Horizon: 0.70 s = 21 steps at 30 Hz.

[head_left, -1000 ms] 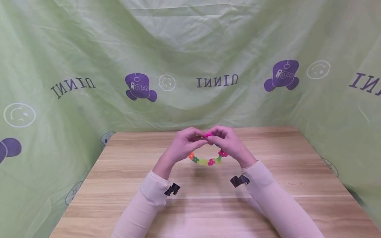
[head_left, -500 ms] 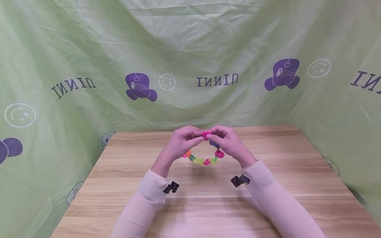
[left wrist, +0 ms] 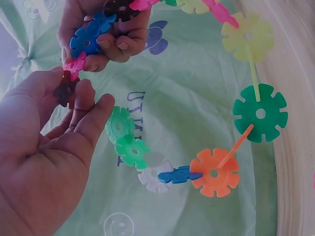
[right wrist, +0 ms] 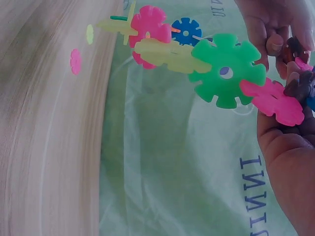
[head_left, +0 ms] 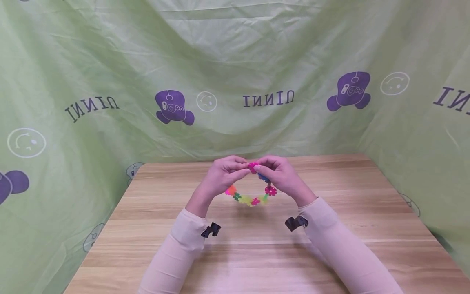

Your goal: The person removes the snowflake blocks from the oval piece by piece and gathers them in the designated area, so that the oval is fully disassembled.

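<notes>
A: From the head camera, what surrounds the person?

B: A wooden table [head_left: 257, 245] walled on three sides by a light green cloth [head_left: 235, 61]. The cloth carries purple cartoon figures, faint smiley rings and mirrored lettering that seems to read "UINNI". Both hands are raised above the table, close together: the left hand [head_left: 224, 175] and the right hand [head_left: 279, 175] each pinch the top of a ring of snowflake discs [head_left: 253, 195], which hangs between them in the air. Pale sleeves cover the forearms, and a black clip sits at each wrist.

A: And the left wrist camera?

B: The left hand [left wrist: 54, 147] pinches a dark brown disc, fingers curled round it. The right hand [left wrist: 106, 34] grips a blue disc just above it. The chain of discs [left wrist: 211, 172] loops off the top edge, so part of it is cut off. The table is only a blurred strip at the right.

A: The right wrist camera?

B: A green disc [right wrist: 225, 70] and pink ones fill the middle. Both hands are cropped at the right edge; the right hand [right wrist: 288, 162] holds the dark discs, though the grip itself is hard to make out. "INNI" shows on the cloth.
</notes>
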Available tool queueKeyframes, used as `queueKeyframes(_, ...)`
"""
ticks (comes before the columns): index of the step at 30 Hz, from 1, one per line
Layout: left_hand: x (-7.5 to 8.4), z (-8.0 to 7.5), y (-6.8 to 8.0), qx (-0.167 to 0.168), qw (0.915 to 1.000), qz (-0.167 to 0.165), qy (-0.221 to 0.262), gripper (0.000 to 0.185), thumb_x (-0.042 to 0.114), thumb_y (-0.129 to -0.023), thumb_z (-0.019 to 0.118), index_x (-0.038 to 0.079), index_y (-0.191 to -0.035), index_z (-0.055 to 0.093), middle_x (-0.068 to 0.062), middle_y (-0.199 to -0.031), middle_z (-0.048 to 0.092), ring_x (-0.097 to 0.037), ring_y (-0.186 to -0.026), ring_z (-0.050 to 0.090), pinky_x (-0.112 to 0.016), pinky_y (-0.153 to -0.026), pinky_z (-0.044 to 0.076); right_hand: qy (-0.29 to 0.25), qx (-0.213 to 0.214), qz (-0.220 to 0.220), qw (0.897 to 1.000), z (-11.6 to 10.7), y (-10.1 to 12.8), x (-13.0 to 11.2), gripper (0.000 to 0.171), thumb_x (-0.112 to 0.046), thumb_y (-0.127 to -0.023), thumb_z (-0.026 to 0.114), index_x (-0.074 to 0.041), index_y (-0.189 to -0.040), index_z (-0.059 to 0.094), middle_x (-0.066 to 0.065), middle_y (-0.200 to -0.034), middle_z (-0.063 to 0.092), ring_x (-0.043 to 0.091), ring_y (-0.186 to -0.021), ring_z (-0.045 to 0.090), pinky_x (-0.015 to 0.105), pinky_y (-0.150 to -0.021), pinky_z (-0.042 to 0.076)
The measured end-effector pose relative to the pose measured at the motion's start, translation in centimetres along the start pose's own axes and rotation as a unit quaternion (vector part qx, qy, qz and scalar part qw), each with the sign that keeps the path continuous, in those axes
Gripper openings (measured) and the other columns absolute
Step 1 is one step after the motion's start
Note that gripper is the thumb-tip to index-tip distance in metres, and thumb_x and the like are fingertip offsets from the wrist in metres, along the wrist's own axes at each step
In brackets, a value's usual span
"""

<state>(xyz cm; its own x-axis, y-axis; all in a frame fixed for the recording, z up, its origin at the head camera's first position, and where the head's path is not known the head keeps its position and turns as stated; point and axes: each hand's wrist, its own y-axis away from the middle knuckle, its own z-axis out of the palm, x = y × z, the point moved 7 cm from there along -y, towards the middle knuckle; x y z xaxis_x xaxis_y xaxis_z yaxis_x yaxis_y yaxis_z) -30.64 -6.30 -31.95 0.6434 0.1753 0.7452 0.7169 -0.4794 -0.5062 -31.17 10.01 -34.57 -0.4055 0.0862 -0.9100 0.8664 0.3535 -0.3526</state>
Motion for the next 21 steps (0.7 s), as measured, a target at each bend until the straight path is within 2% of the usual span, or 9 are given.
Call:
queueKeyframes(6, -0.01, -0.24, -0.09, -0.009, 0.9997, 0.008, -0.02, 0.014, 0.006, -0.087, 0.074, 0.003, -0.101, 0.078, -0.009, -0.103, 0.069, -0.02, -0.093, 0.066, -0.03, -0.079, 0.057, -0.011, -0.003, 0.008, 1.0, 0.19, -0.04, 0.24, 0.02, -0.026, -0.094, 0.068, -0.011, -0.105, 0.073, 0.015, -0.083, 0.064, 0.022, -0.064, 0.053, 0.031, -0.048, 0.049)
queueKeyframes(13, -0.36, -0.44, 0.04, -0.018, 0.9995, -0.003, -0.026, 0.016, 0.004, -0.087, 0.074, 0.003, -0.103, 0.077, -0.008, -0.103, 0.069, -0.02, -0.094, 0.065, -0.031, -0.079, 0.056, -0.017, -0.013, 0.003, 1.0, 0.58, -0.18, 0.52, 0.019, -0.02, -0.096, 0.066, -0.007, -0.108, 0.072, 0.028, -0.085, 0.06, 0.02, -0.061, 0.052, 0.033, -0.044, 0.05)
queueKeyframes(21, -0.42, -0.67, -0.01, -0.031, 0.9987, -0.013, -0.037, 0.018, 0.005, -0.088, 0.073, 0.002, -0.106, 0.075, -0.007, -0.104, 0.068, -0.02, -0.094, 0.065, -0.03, -0.078, 0.056, -0.007, -0.006, -0.006, 1.0, 0.7, -0.28, 0.57, 0.019, -0.023, -0.096, 0.066, -0.009, -0.107, 0.073, 0.022, -0.083, 0.063, 0.02, -0.06, 0.053, 0.034, -0.043, 0.049)
